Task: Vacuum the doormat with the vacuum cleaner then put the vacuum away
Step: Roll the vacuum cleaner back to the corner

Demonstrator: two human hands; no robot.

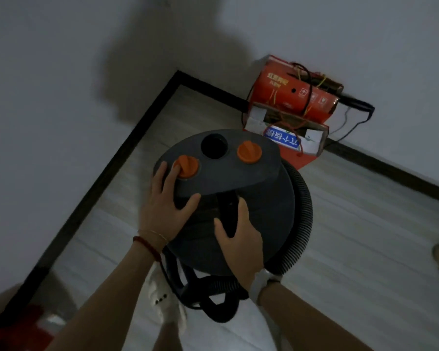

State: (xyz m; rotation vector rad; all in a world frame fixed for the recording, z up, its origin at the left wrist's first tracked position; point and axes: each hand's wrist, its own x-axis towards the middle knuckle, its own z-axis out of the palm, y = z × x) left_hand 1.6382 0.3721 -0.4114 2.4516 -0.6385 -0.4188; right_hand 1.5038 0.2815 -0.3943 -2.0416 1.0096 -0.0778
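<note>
- The round dark-grey plastic vacuum cleaner (238,198) stands in the room corner, just before the red cardboard box (289,102).
- Left hand (162,209) lies flat on its lid; right hand (238,239) grips its black handle.
- No doormat visible; seemingly the putting-away stage.

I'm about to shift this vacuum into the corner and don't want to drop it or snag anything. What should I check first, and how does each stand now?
1. Right hand around the black handle: ok.
2. Left hand steadying the vacuum: ok, lying flat by the orange knob.
3. Hose stowed: not ok, loops trail at the feet.
4. Red box clear of the path: not ok, right behind.
5. Power off: cannot tell.
</note>
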